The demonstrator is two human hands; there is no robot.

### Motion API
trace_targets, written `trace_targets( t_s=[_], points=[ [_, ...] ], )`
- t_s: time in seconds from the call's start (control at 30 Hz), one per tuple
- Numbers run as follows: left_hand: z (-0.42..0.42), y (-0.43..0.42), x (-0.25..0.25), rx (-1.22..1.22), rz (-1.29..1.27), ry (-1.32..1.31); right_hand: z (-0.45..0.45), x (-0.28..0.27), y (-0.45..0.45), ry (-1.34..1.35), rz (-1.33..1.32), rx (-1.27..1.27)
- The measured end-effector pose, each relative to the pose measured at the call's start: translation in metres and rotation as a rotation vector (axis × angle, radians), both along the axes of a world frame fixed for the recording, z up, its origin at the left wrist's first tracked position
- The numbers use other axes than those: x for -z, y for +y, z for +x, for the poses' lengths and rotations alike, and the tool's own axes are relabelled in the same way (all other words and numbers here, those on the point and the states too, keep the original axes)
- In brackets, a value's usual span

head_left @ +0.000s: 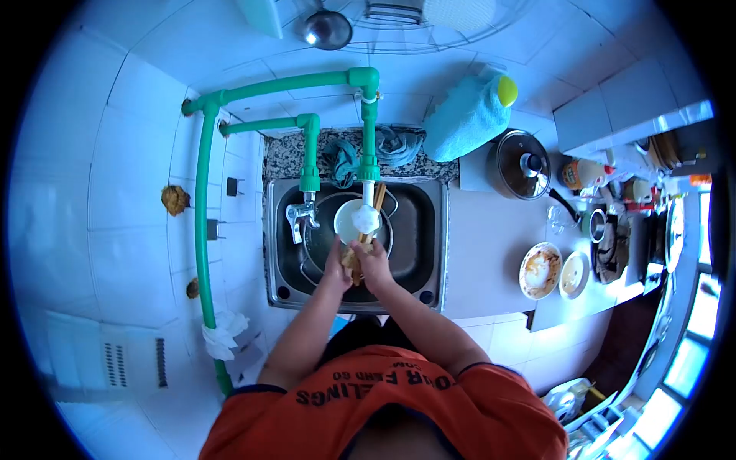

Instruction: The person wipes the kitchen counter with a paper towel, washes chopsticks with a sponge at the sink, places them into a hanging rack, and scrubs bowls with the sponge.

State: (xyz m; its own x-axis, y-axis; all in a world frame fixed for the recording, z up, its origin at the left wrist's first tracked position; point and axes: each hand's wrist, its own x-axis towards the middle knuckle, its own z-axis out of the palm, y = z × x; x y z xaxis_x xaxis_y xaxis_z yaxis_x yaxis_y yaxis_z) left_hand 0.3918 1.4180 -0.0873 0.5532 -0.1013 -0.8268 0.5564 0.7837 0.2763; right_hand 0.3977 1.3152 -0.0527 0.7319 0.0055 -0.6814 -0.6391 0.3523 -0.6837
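Over the sink (434,245), my two hands are close together beneath the white tap spout. My left hand (336,266) is closed around a yellowish, sponge-like piece (350,259). Slim wooden chopsticks (379,198) slant up past the spout, and my right hand (373,264) is wrapped round their lower part. A white bowl (347,218) sits just beyond my fingers, inside a round metal pot (322,211) in the basin. The spout and my hands hide part of the bowl and the sticks.
Green pipes (204,222) run along the wall and down to the taps. Cloths (399,146) lie behind the sink beside a blue bottle-shaped thing (468,119). On the right counter stand a lidded pan (523,165), a stained plate (540,270) and a smaller dish (573,274).
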Motion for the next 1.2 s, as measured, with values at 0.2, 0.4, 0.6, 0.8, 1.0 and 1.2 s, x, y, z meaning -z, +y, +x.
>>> trace_targets(
  t_s=[0.2,0.4,0.6,0.8,1.0,1.2],
  points=[
    [0.080,-0.033,0.032,0.236,0.059,-0.148,-0.008,-0.022,-0.047,-0.029,-0.612,-0.662],
    [0.097,-0.066,0.054,-0.003,-0.050,-0.230,-0.013,-0.061,-0.066,0.002,-0.706,-0.683],
    [0.091,-0.051,0.016,0.139,-0.237,-0.190,-0.034,-0.037,-0.099,-0.090,-0.526,-0.658],
    [0.103,-0.024,-0.011,0.787,-0.329,-0.340,-0.046,0.003,-0.116,-0.170,-0.747,-0.720],
    [0.084,-0.021,-0.020,0.551,-0.417,-0.405,-0.042,0.031,-0.106,-0.317,-0.903,-0.611],
    [0.095,-0.010,-0.026,0.672,-0.572,-0.403,-0.035,0.052,-0.104,-0.411,-0.946,-0.567]
  ],
)
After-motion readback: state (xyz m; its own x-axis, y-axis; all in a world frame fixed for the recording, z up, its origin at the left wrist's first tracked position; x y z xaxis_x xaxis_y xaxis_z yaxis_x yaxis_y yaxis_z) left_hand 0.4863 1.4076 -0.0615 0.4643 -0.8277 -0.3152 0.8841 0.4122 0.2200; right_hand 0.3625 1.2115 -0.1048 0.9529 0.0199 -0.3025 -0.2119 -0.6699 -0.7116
